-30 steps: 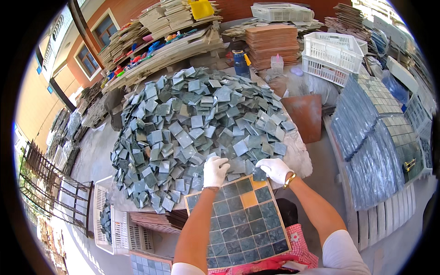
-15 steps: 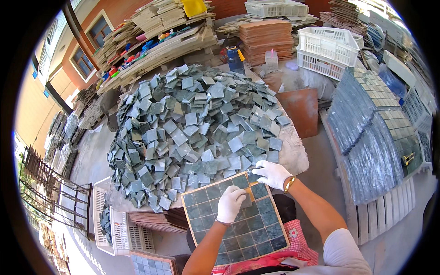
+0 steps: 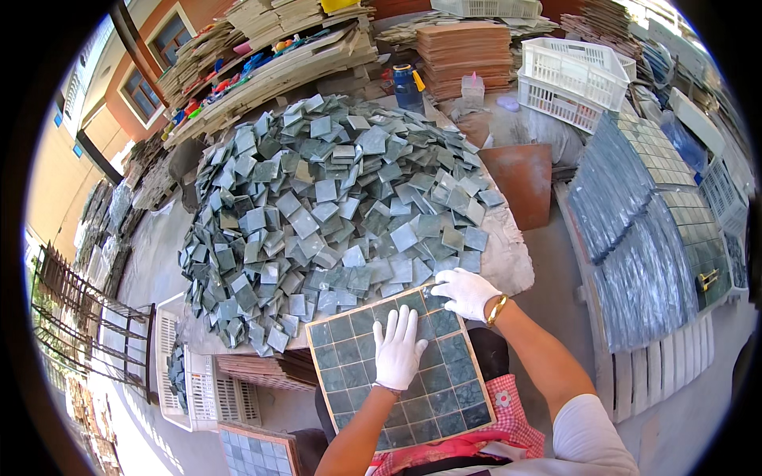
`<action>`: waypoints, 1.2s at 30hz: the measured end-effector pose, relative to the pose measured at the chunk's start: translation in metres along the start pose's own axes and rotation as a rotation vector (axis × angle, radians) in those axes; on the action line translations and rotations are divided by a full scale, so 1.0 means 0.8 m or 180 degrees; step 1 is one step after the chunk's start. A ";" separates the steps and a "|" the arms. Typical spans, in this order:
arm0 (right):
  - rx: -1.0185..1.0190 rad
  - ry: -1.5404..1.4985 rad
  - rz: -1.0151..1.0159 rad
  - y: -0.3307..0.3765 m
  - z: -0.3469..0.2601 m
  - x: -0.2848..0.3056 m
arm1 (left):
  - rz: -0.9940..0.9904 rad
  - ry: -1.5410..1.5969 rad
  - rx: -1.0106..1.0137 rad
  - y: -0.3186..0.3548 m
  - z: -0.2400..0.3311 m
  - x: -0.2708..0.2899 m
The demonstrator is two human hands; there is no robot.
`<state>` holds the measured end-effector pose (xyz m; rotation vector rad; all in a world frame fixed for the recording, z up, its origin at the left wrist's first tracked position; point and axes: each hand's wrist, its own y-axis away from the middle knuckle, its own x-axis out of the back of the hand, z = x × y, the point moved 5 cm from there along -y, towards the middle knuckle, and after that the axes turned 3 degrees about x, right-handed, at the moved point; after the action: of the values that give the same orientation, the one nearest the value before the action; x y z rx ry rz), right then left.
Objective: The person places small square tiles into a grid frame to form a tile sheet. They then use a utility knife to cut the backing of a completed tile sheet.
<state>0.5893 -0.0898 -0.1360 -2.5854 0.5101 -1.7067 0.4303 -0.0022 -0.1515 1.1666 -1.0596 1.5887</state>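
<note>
A square wooden-edged frame (image 3: 312, 337) filled with rows of dark green stone tiles rests tilted across my lap, against the table's front edge. My left hand (image 3: 397, 353), in a white glove, lies open on the tiles with its fingers spread. At the frame's far right corner, my gloved right hand (image 3: 470, 293) has its fingers bent over a green tile (image 3: 433, 301); its fingertips partly cover that tile. A large heap of loose green tiles (image 3: 341, 202) covers the table just beyond the frame.
White crates (image 3: 210, 389) stand below the table at left, near another tiled panel (image 3: 258, 452). At right, wrapped tile sheets (image 3: 635, 262) lie on a white pallet (image 3: 671, 369). A blue jug (image 3: 408, 89) and stacked reddish boards (image 3: 464, 59) are at the back.
My left hand has gone from closed fingers near the frame's upper right to spread flat on the tiles. The yellowish strip beside the corner no longer shows. My right hand stays at the corner.
</note>
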 end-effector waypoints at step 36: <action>-0.0419 -0.0169 -0.0602 0.030 -0.114 -0.041 | 0.1091 0.0935 0.0683 0.073 -0.073 0.023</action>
<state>0.4899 -0.0876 -0.1325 -2.8468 0.4007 -1.7045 0.3579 0.0417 -0.1530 0.8793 -0.9457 2.1119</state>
